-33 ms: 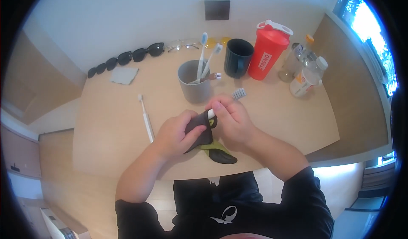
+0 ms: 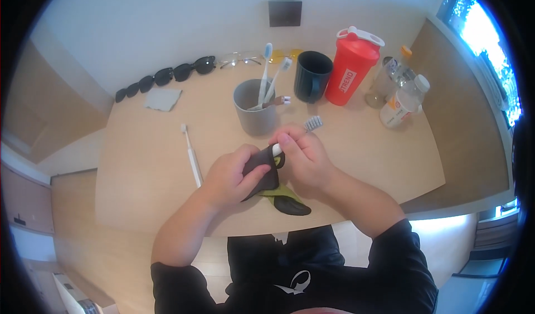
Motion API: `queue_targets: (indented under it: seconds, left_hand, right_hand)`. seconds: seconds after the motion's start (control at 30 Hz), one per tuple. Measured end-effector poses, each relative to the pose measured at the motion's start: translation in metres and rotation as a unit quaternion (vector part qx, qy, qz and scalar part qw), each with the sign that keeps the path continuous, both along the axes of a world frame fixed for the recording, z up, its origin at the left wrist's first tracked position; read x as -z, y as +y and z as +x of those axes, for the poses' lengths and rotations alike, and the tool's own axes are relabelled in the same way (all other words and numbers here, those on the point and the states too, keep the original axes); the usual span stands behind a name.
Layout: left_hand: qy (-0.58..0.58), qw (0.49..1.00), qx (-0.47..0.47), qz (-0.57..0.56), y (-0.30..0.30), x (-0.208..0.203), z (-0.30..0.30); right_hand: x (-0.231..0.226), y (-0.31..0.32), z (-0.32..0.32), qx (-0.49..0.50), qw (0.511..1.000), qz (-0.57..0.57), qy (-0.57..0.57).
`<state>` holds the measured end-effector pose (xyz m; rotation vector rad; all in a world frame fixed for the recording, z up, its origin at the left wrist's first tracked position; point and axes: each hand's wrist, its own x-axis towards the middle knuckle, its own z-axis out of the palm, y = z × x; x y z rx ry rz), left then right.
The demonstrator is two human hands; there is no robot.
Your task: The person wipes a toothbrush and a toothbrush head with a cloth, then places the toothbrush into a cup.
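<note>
My left hand [image 2: 231, 174] grips a dark grey, soft pouch-like piece [image 2: 261, 172] with yellow-green parts, its fingers wrapped round the side. From its lower right a yellow-green strip with a dark rounded end [image 2: 292, 206] lies on the table. My right hand [image 2: 305, 155] is closed on a toothbrush [image 2: 314, 123], whose bristled head sticks out beyond the fingers. The white handle end rests at the mouth of the pouch; how deep it sits is hidden. Left of my hands lies a white toothbrush [image 2: 191, 157]. Beyond them stands a grey cup [image 2: 256, 119] with several toothbrushes inside.
A dark mug [image 2: 305, 82], red shaker bottle [image 2: 348, 71] and clear plastic bottles [image 2: 402, 105] stand at the back right. Dark sunglasses [image 2: 163, 76], clear glasses [image 2: 237, 61] and yellow glasses [image 2: 287, 56] line the back. A grey cloth [image 2: 163, 99] lies at the left.
</note>
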<state>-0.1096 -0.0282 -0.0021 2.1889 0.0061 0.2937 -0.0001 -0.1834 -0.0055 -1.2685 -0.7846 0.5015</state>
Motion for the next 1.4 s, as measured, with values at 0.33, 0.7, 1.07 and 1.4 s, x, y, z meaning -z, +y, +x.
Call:
queue_targets:
  seconds: [0.33, 0.7, 1.07, 1.4]
  left_hand:
    - [0.008, 1.0, -0.002, 0.03, 0.0, -0.002, 0.0]
    - [0.008, 1.0, -0.006, 0.009, 0.002, 0.002, -0.001]
    - [0.001, 1.0, -0.004, 0.011, 0.002, 0.004, 0.001]
    - [0.0, 1.0, -0.004, 0.019, 0.002, 0.005, 0.002]
  right_hand:
    - [0.002, 0.001, 0.005, -0.018, 1.0, -0.022, -0.003]
    - [0.005, 0.003, 0.006, -0.029, 0.999, -0.04, 0.004]
    - [0.009, 0.004, 0.009, -0.016, 0.997, -0.026, -0.069]
    - [0.013, 0.007, 0.013, -0.015, 0.997, -0.034, -0.069]
